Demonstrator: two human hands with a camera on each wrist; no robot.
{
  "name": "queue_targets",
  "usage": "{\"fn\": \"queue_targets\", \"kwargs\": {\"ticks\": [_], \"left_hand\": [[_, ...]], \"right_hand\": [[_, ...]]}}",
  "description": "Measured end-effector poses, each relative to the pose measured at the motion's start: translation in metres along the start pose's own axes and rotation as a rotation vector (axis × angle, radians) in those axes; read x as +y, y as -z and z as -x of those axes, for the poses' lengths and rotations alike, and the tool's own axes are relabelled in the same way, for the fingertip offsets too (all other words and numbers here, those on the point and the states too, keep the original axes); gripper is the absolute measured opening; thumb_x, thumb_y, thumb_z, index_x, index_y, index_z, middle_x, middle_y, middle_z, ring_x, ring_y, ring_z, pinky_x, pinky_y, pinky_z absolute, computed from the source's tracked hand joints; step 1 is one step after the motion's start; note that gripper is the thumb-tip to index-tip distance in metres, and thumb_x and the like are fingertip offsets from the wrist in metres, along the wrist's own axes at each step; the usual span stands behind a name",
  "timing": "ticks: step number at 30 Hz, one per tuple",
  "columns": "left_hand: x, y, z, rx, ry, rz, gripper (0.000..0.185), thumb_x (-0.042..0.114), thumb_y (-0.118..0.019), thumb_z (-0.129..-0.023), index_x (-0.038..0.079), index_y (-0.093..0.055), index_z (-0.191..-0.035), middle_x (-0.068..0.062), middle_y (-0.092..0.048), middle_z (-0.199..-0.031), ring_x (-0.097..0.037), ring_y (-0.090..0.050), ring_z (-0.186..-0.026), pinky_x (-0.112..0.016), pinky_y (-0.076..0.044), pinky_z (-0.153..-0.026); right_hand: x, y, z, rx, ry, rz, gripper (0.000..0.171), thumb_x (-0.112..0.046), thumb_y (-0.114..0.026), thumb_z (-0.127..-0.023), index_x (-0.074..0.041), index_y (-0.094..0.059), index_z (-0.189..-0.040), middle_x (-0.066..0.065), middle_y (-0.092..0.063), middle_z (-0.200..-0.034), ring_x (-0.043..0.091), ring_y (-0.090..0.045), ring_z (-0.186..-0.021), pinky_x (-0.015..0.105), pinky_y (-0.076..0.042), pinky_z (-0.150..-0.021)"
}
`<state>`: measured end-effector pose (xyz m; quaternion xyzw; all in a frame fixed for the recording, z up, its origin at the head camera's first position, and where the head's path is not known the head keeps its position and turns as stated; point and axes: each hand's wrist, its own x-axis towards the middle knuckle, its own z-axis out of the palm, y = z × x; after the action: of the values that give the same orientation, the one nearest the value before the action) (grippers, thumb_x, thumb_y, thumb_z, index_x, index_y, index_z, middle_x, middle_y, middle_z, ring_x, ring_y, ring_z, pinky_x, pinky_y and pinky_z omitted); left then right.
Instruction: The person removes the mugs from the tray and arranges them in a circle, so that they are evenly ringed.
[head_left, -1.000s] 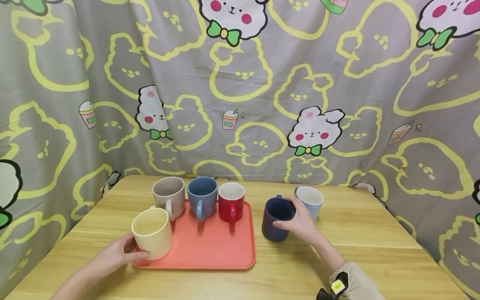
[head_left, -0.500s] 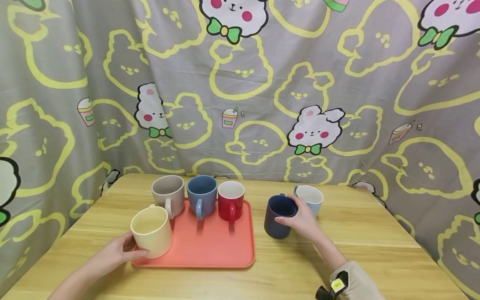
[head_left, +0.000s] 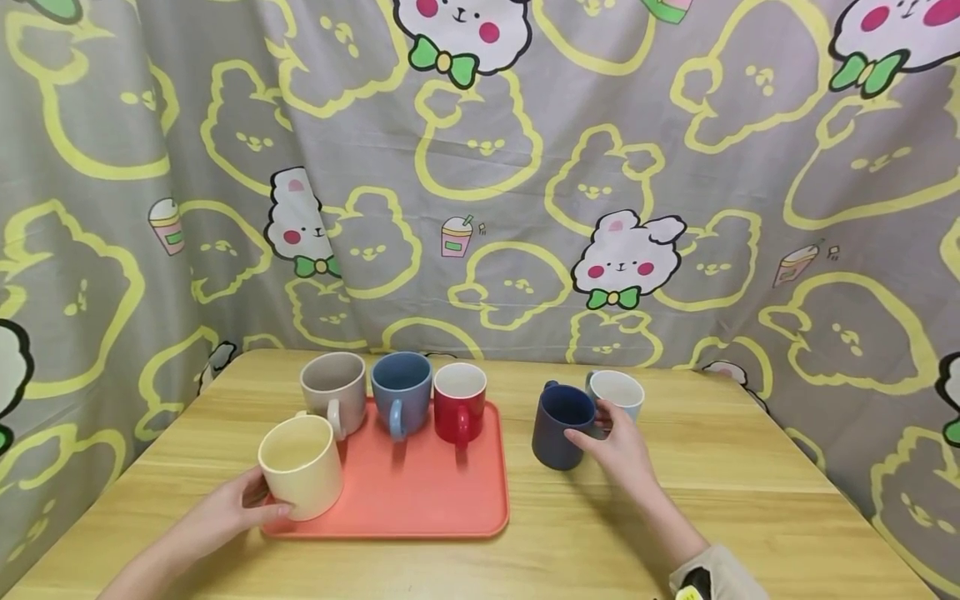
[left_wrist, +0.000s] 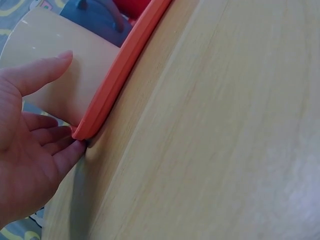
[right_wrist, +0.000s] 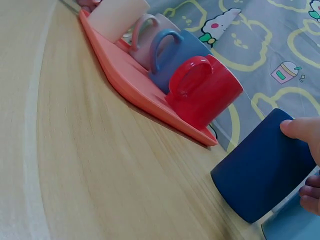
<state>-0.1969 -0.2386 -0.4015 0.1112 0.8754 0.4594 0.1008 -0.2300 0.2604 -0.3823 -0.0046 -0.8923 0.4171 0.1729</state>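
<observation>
A: Head view: what does the right hand (head_left: 618, 446) hold?
B: It grips the navy mug (head_left: 561, 425), raised off the table (head_left: 720, 492).
A: And the left hand (head_left: 232, 508)?
B: Fingers curl round the cream mug (head_left: 302, 465) on the tray (head_left: 420, 500).

wooden table (head_left: 720, 467) | orange tray (head_left: 427, 500) | navy mug (head_left: 558, 425) | light-blue mug (head_left: 617, 393)

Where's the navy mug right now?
In the head view the navy mug is right of the tray, gripped by the right hand, beside the pale blue mug.
</observation>
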Motion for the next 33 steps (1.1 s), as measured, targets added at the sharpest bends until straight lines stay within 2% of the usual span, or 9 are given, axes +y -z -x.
{"fn": "queue_targets", "kwargs": {"ticks": [4, 8, 13, 19, 28, 33], "left_hand": [[0.000, 0.000, 0.001, 0.002, 0.000, -0.020, 0.081, 0.024, -0.066, -0.086, -0.021, -0.022, -0.135, -0.038, -0.032, -0.136, -0.047, -0.040, -0.122, -0.038, -0.044, -0.092], [-0.001, 0.000, 0.001, 0.009, -0.008, -0.036, 0.079, 0.023, -0.066, -0.086, -0.022, -0.022, -0.134, -0.038, -0.033, -0.135, -0.047, -0.041, -0.121, -0.038, -0.044, -0.092], [0.000, 0.000, 0.001, 0.012, -0.010, -0.030, 0.080, 0.024, -0.067, -0.085, -0.022, -0.022, -0.134, -0.039, -0.032, -0.135, -0.048, -0.039, -0.121, -0.049, -0.039, -0.095], [0.000, 0.000, 0.001, 0.013, -0.007, -0.027, 0.081, 0.024, -0.067, -0.085, -0.021, -0.022, -0.134, -0.039, -0.032, -0.135, -0.048, -0.039, -0.122, -0.049, -0.038, -0.095], [0.000, 0.001, 0.000, 0.015, -0.019, -0.033, 0.082, 0.024, -0.068, -0.085, -0.022, -0.022, -0.134, -0.040, -0.031, -0.135, -0.049, -0.038, -0.122, -0.050, -0.038, -0.095], [-0.001, 0.001, 0.000, 0.009, -0.016, -0.021, 0.081, 0.025, -0.068, -0.085, -0.022, -0.023, -0.134, -0.039, -0.032, -0.135, -0.049, -0.039, -0.122, -0.049, -0.038, -0.095]], "right_hand": [[0.002, 0.002, 0.000, 0.012, -0.031, -0.031, 0.065, -0.025, -0.076, -0.077, 0.008, -0.048, -0.125, 0.023, -0.059, -0.110, 0.032, -0.058, -0.100, 0.043, -0.046, -0.087], [0.003, 0.002, -0.001, 0.019, -0.048, -0.055, 0.062, -0.025, -0.076, -0.078, 0.007, -0.050, -0.124, 0.021, -0.061, -0.108, 0.031, -0.059, -0.097, 0.040, -0.047, -0.085], [0.003, 0.003, -0.002, 0.013, -0.057, -0.069, 0.060, -0.024, -0.075, -0.078, 0.007, -0.051, -0.123, 0.021, -0.062, -0.107, 0.031, -0.060, -0.097, 0.040, -0.048, -0.085], [0.003, 0.004, -0.003, 0.016, -0.052, -0.063, 0.058, -0.024, -0.075, -0.078, 0.007, -0.052, -0.122, 0.020, -0.063, -0.106, 0.031, -0.061, -0.096, 0.039, -0.048, -0.084], [-0.008, 0.014, -0.001, 0.053, -0.019, -0.106, 0.051, -0.019, -0.071, -0.083, 0.007, -0.053, -0.122, 0.021, -0.062, -0.109, 0.030, -0.061, -0.098, 0.018, -0.045, -0.078], [-0.018, 0.019, -0.001, 0.073, 0.012, -0.122, 0.048, -0.023, -0.071, -0.083, 0.004, -0.057, -0.120, 0.018, -0.064, -0.106, 0.028, -0.062, -0.096, 0.016, -0.046, -0.077]]}}
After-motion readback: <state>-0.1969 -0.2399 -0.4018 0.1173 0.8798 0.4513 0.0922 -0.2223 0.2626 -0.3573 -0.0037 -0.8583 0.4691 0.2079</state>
